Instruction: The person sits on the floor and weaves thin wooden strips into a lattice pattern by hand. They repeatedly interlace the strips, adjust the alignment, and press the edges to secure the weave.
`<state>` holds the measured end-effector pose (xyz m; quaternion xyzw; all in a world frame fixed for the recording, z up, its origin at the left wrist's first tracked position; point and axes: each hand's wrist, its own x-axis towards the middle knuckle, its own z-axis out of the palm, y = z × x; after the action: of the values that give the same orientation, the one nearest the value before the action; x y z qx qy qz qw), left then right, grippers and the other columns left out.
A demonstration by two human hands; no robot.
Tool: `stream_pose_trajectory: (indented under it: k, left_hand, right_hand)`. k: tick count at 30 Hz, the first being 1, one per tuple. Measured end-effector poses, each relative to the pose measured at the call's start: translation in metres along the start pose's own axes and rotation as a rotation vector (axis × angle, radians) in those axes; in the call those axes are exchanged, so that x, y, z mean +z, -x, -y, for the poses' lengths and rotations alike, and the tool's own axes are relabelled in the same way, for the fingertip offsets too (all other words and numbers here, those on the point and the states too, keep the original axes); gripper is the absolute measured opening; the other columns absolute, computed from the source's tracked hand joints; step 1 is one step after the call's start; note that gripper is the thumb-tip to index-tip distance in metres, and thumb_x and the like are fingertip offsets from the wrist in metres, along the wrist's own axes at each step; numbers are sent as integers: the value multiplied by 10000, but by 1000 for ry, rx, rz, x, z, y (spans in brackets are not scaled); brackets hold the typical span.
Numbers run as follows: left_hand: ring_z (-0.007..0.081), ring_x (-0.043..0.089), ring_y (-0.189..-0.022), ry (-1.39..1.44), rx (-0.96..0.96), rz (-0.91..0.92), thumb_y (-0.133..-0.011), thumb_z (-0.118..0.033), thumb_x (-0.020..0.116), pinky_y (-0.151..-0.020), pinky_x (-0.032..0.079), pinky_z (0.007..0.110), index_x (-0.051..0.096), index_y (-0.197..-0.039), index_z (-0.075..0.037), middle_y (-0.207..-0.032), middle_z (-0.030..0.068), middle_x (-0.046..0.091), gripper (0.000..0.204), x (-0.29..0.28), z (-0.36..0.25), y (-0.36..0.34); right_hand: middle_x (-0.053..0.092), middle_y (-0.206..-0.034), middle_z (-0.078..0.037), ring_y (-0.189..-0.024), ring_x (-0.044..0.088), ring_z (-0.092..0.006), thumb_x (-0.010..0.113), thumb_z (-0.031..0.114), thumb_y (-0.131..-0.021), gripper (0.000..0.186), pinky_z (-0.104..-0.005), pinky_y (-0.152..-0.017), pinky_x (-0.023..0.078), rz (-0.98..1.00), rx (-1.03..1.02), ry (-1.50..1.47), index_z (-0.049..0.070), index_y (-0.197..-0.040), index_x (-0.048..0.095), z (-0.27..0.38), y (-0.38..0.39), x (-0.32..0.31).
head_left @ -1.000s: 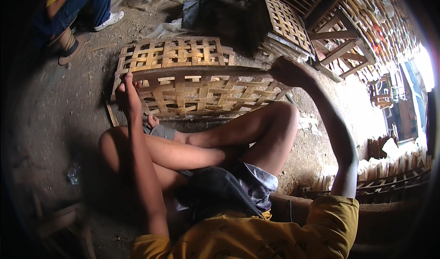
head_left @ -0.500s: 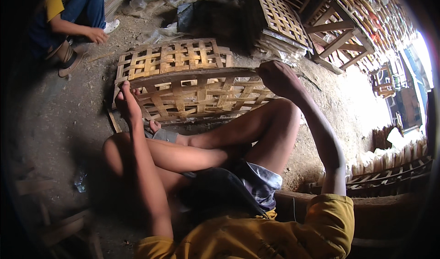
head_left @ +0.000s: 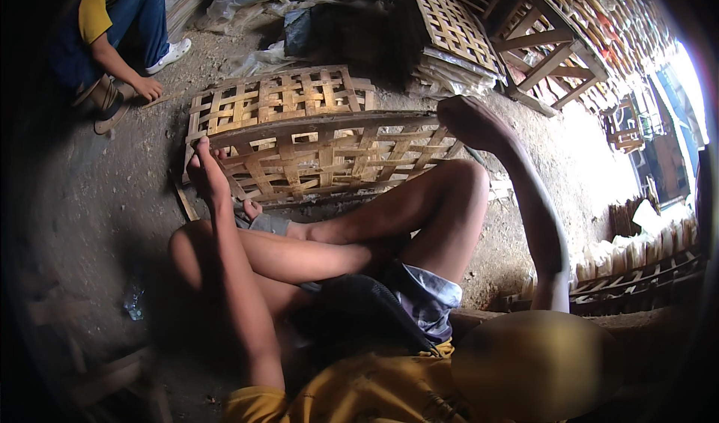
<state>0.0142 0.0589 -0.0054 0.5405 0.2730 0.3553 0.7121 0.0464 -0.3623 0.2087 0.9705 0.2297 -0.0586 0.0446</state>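
Note:
A woven bamboo panel [head_left: 329, 153] with an open lattice is tilted up in front of my crossed legs. My left hand [head_left: 208, 170] is closed on its upper left corner, thumb along the edge. At the far right end of the same upper edge, my right hand [head_left: 473, 126] is closed in a fist; its fingertips are hidden. Behind this panel, a second woven bamboo panel [head_left: 277, 93] lies on the ground. My bare foot [head_left: 252, 209] is close to the lower left edge of the tilted panel.
Another person's hand [head_left: 148, 88] is low over a thin stick [head_left: 163, 99] at the upper left. A stack of lattice panels [head_left: 457, 30] and a wooden frame [head_left: 554, 64] stand at the back right. Plastic sheeting [head_left: 251, 4] lies at the back.
My right hand has shifted slightly to the right along the panel's upper edge. My left hand has hardly moved. The other person's hand has lowered toward the thin stick.

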Motion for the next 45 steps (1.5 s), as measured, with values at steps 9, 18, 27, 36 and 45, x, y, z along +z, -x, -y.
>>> stream_pose_trajectory:
  k: [9,18,27,36,45]
  left_hand:
    - [148,627,-728,-157,34,21,-926,-498,590,-689,489,288,683,-955,55,-814,76,662,562,-5,-1,2]
    - [145,632,-730,-117,45,24,-929,-523,567,-721,482,300,694,-968,40,-775,64,669,578,-2,11,-5]
    - [133,624,-719,-86,40,51,-936,-498,596,-689,480,272,692,-953,46,-761,60,656,553,-4,-1,3]
    - [132,616,-701,-109,26,87,-937,-480,594,-681,471,278,686,-938,57,-725,49,628,545,-3,0,2]
    - [136,610,-696,-117,30,56,-931,-484,599,-681,474,278,671,-909,52,-749,62,635,541,-5,-3,-1]
  right_hand:
    - [717,-1067,-126,-1028,673,-311,634,170,-967,170,-425,-910,522,-402,-14,-155,105,-1091,731,8,15,8]
    - [723,-1068,-130,-1000,693,-330,615,134,-977,173,-405,-871,542,-443,-86,-309,36,-1093,699,8,0,23]
    - [629,-953,-155,-953,628,-354,587,12,-923,161,-447,-786,517,-507,-332,-156,33,-1055,675,5,-1,28]
    - [593,-909,-154,-841,617,-355,621,-30,-896,160,-417,-706,513,-534,-510,-57,6,-1050,640,-47,9,29]
    - [592,-974,-163,-910,620,-370,595,-39,-875,190,-446,-750,519,-530,-480,-208,-10,-1059,631,13,-7,30]
